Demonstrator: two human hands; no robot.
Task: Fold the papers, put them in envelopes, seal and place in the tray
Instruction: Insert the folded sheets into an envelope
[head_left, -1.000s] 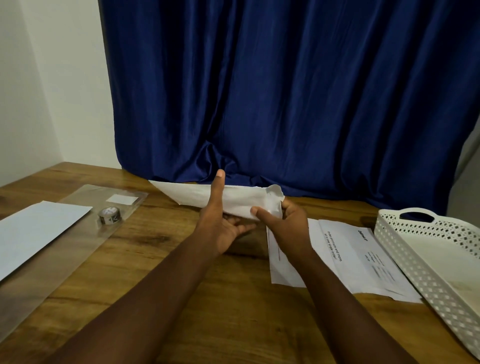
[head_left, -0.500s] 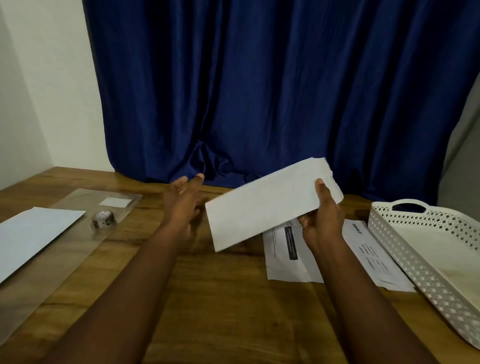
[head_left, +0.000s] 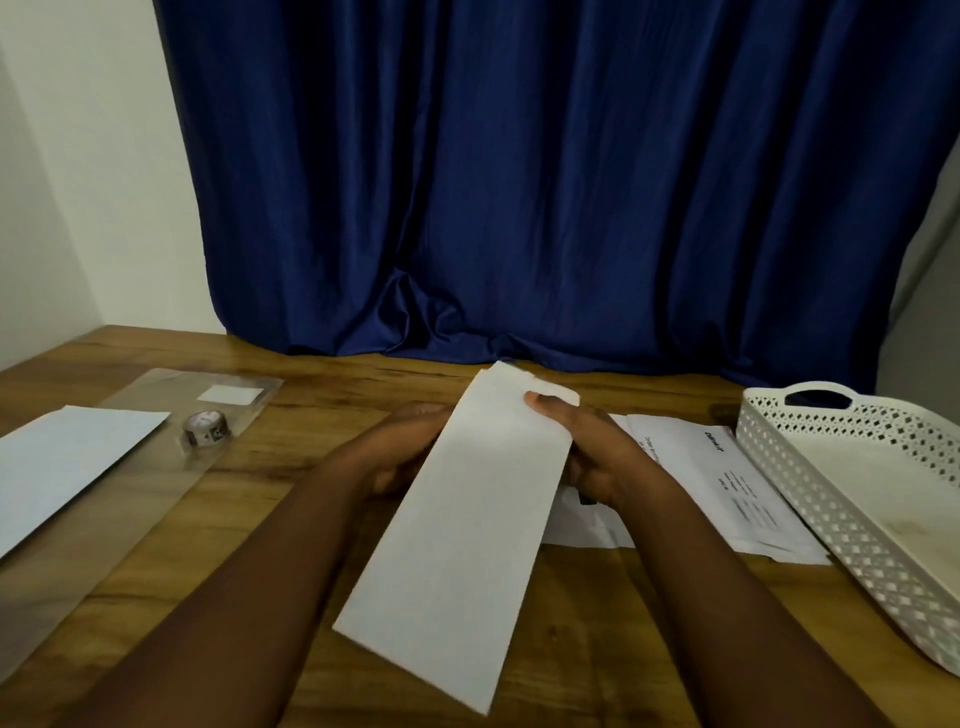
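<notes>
A wooden table fills the lower frame, backed by a dark blue curtain and pale walls. At centre, the left hand and right hand grip a white envelope. Printed papers lie right of centre, touching the white tray.
</notes>
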